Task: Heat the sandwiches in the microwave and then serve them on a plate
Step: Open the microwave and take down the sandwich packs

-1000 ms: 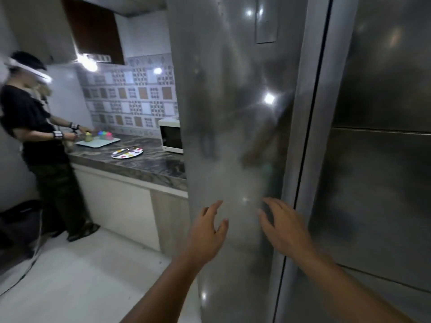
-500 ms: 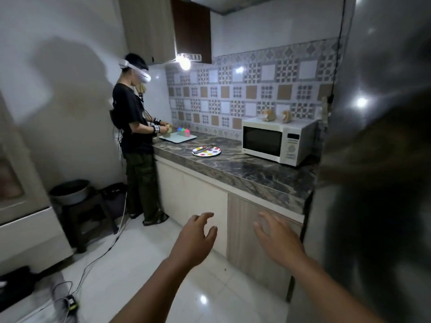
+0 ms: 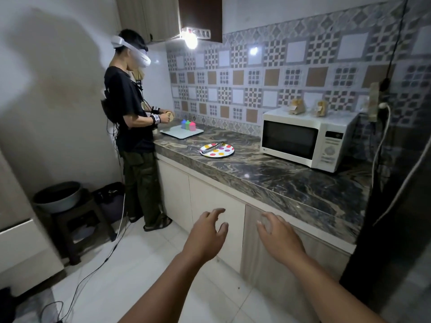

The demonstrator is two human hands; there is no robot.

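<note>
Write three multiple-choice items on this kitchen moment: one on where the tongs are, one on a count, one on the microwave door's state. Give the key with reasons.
1. Where do the tongs lie?
A. on the dotted plate
B. on top of the microwave
C. on the floor

2. How many small coloured bottles stand on the white tray?
A. one
B. three
C. five

3. What is the state of the microwave door?
A. wide open
C. removed
B. shut

Key: 1 A, the metal tongs rest across the plate on the countertop. 2 B, a blue, a green and a pink one stand side by side. 3 B, the dark door sits flush with the white front, while two wrapped sandwiches sit on top and the left hand and right hand are both empty.
</note>
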